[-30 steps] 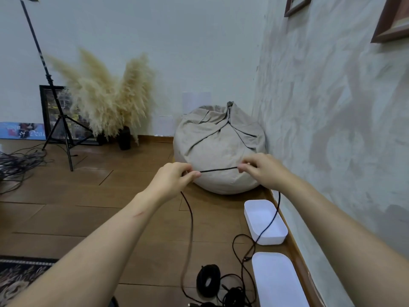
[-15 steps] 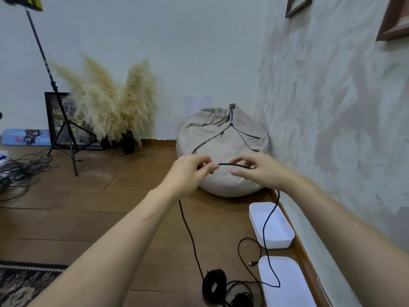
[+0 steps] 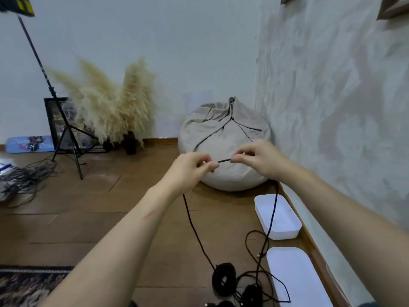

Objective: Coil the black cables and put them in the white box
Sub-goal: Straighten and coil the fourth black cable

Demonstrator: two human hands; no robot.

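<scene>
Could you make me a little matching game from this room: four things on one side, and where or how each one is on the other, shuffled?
Things:
1. black cable
2. white box
3. coiled cable
4. bean bag

Places:
A. slumped in the corner
B. pinched between left hand and right hand
C. wound up, lying on the floor
D. open, beside the right-hand wall

Pairs: 1-B, 2-D, 3-C, 4-A.

1. My left hand (image 3: 190, 171) and right hand (image 3: 259, 160) hide the cable (image 3: 224, 160) where I pinch it.
2. The bottom edge cuts off the white lid (image 3: 296, 278) and a black coil (image 3: 251, 295).
3. A picture frame (image 3: 394, 7) on the wall is cropped by the top edge.
</scene>
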